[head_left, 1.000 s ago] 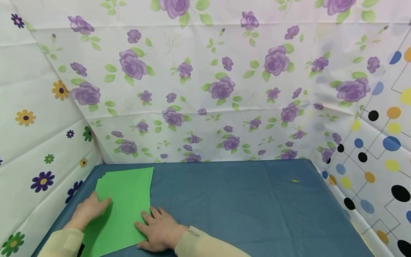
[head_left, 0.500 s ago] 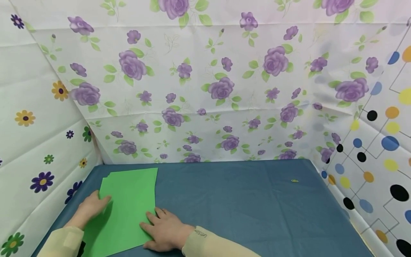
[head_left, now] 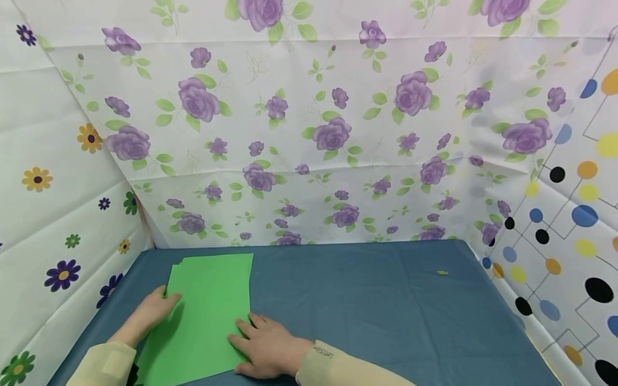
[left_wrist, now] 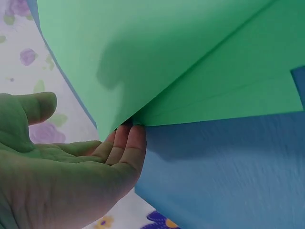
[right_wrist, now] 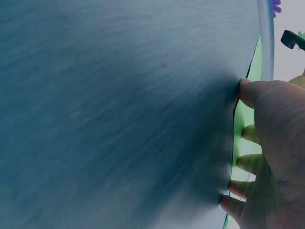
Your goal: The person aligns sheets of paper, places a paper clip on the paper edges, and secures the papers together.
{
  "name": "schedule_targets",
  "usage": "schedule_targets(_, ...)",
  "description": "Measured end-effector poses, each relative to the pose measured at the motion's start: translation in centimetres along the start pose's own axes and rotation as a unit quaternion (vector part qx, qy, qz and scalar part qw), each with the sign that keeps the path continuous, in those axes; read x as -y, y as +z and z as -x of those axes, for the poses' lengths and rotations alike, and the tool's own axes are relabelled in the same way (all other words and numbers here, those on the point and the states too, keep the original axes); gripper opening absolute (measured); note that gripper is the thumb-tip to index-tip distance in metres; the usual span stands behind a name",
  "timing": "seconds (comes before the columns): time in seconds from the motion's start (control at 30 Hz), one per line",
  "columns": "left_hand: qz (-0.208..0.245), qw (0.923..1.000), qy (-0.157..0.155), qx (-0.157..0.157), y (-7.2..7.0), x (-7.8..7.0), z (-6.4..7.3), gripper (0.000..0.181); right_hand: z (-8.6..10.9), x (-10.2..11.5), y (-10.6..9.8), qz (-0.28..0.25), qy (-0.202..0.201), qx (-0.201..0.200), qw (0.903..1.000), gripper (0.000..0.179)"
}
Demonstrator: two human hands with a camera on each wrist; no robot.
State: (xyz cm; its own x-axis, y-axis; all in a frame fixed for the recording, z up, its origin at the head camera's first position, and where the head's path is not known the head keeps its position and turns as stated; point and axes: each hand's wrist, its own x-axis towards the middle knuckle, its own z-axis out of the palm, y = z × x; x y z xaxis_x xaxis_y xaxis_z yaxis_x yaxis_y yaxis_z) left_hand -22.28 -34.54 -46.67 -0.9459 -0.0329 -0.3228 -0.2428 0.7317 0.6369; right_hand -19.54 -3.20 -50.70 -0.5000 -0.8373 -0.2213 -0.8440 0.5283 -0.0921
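Note:
A small stack of green paper sheets point(head_left: 210, 316) lies on the left part of the table, its sheets slightly staggered at the far left corner. My left hand point(head_left: 153, 310) touches the stack's left edge. In the left wrist view its fingertips point(left_wrist: 136, 136) meet the edge, where the top sheet point(left_wrist: 157, 47) stands apart from the ones under it; thumb and palm are off the paper. Along the right edge, my right hand point(head_left: 270, 346) has its fingers spread, some of them over the paper. Thumb and fingertips point(right_wrist: 245, 162) line that edge in the right wrist view.
The table point(head_left: 367, 316) has a dark blue cover. A small yellow loop resembling a paper clip point(head_left: 442, 273) lies at the far right. Flowered sheeting point(head_left: 299, 203) hangs behind the table, with patterned sheets at left point(head_left: 53, 225) and right point(head_left: 569, 257).
The green sheets have slid to the right across the table. My right hand has moved right along with them, and my left hand has followed at the left edge.

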Motion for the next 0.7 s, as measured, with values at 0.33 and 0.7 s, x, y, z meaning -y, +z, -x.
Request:
schedule_targets(0.33,0.019,0.9996,0.007,0.017,2.5,-2.8,0.1,0.094,3.7,-2.4,0.7,-0.008,-0.001,-0.017,0.9998,0.064)
schedule_targets(0.7,0.006,0.9996,0.011,0.025,3.7,-4.1,0.0,0.099,5.3,-4.5,1.1,-0.006,-0.002,-0.066,0.9978,0.062)
